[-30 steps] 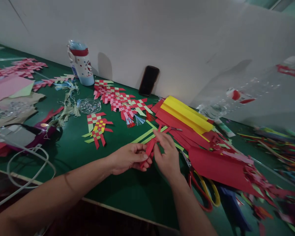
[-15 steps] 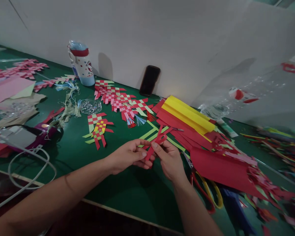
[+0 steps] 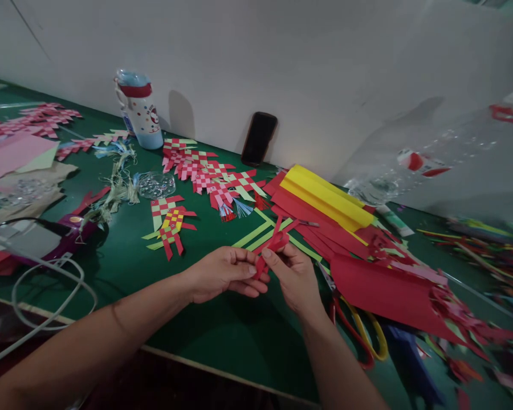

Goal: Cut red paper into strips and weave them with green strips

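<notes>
Between both hands, above the green table, are looped red paper strips (image 3: 277,241). My right hand (image 3: 293,270) pinches the strips with its thumb on top. My left hand (image 3: 228,271) is closed on their lower left end, thumb against the fingers. Light green paper strips (image 3: 256,232) lie on the table just beyond my hands. Left of them rest small woven paper fish (image 3: 171,226) in red, green and yellow. Scissors (image 3: 354,324) with red and yellow handles lie right of my right wrist.
Red paper sheets (image 3: 385,290) and folded yellow paper (image 3: 327,199) lie to the right. More woven fish (image 3: 209,173), a dish of small beads (image 3: 157,185) and a flask (image 3: 143,114) stand farther back. A phone (image 3: 260,138) leans on the wall. At left sit a purple glue gun (image 3: 74,230) and a white cable (image 3: 83,285).
The fingers of my left hand have shifted slightly on the red strips. My right hand keeps its pinch, and the things on the table stay put.
</notes>
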Tool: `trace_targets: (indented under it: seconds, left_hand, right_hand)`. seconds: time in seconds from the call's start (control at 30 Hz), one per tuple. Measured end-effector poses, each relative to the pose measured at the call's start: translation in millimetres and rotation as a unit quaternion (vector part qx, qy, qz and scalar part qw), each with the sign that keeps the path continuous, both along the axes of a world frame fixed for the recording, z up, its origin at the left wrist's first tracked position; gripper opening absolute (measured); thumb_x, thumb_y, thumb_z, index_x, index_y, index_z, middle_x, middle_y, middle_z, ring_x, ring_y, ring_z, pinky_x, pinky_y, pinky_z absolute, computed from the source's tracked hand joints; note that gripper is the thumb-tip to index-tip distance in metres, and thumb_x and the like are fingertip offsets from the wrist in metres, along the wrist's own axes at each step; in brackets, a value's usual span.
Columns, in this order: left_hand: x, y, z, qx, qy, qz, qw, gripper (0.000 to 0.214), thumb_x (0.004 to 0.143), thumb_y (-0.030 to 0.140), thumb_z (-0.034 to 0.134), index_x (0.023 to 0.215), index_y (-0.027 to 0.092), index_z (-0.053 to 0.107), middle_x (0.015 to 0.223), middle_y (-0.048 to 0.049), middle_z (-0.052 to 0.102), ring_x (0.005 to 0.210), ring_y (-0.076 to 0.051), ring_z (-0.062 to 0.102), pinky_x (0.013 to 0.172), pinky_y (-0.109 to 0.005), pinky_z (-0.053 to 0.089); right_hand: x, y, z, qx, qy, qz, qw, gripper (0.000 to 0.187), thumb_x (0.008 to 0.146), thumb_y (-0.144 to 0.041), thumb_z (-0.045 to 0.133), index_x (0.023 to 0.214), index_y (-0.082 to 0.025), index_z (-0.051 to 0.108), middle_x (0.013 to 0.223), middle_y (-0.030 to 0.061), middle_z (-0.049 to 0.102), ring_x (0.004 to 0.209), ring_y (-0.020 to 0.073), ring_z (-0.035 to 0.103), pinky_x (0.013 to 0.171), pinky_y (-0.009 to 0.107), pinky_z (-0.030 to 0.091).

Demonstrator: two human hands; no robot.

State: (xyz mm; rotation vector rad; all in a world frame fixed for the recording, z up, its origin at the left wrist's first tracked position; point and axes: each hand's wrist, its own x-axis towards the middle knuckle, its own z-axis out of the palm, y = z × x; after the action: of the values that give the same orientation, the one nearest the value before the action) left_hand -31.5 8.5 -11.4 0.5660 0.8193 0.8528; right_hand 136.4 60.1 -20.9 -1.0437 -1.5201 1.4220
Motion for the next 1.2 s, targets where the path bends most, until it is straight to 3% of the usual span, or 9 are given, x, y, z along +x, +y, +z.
trace_targets:
  seconds: [0.23,0.63,1.2]
  left_hand:
    - [0.9,-0.1,-1.2,0.011,0.011,-0.012,1.0,0.016,0.081,0.02,0.069,0.095,0.012,0.068,0.091,-0.0083,0.073,0.079,-0.015,0.072,0.067,-0.023,0.056]
    - [0.3,-2.5,-3.5,0.019,0.01,-0.012,1.0,0.018,0.076,0.023,0.073,0.09,0.013,0.068,0.087,-0.0068,0.073,0.079,-0.016,0.071,0.071,-0.027,0.057]
    - [-0.7,-0.8,-4.8,0.037,0.034,-0.019,0.999,0.017,0.077,0.024,0.071,0.089,0.013,0.069,0.09,-0.0066,0.071,0.079,-0.014,0.07,0.069,-0.023,0.057]
  right_hand:
    - [-2.0,-0.7,-0.1,-0.024,-0.009,-0.001,1.0,0.025,0.074,-0.043,0.076,0.073,-0.021,0.064,0.067,-0.0029,0.06,0.062,0.0114,0.05,0.061,0.026,0.042]
    - [-0.7,-1.3,-0.1,-0.002,-0.05,0.007,0.999,0.03,0.075,-0.046,0.075,0.071,-0.02,0.06,0.065,-0.0031,0.057,0.062,0.0122,0.049,0.061,0.027,0.042]
    - [-0.9,-1.9,-1.0,-0.018,-0.028,0.02,0.999,0.025,0.075,-0.043,0.076,0.08,-0.021,0.066,0.074,-0.0007,0.065,0.068,0.0141,0.057,0.066,0.028,0.047]
